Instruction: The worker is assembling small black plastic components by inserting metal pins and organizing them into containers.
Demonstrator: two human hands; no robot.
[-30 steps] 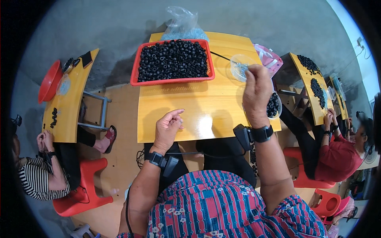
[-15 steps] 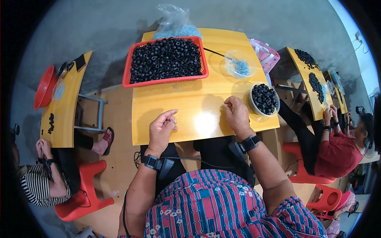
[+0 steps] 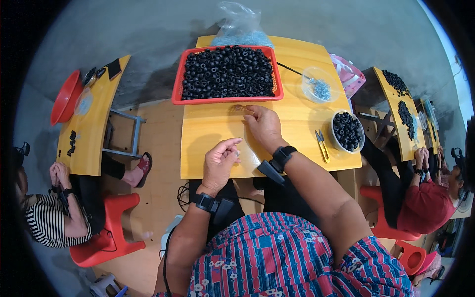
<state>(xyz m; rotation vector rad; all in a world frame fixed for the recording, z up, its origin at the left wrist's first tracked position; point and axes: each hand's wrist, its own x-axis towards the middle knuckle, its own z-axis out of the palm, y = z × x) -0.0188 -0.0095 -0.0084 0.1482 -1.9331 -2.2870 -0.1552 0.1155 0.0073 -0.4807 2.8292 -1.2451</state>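
Note:
My left hand is held just above the near part of the yellow table, its fingers curled and pressed together. A tiny pale bit shows at the fingertips, too small to name. My right hand stretches forward and left, index finger and thumb apart, its fingertips at a few tiny loose pieces on the tabletop. Just beyond those fingers stands a red basket heaped with small black rings. Yellow-handled thread snips lie to the right of my right hand.
On the right stand a clear tub of black rings and a clear bowl of small bluish pieces. A plastic bag sits behind the basket. People work at side tables, left and right.
My right hand has moved left and forward from beside the tub to the basket's front, uncovering the snips. My left hand stays closed near the table's front edge. The view has shifted slightly.

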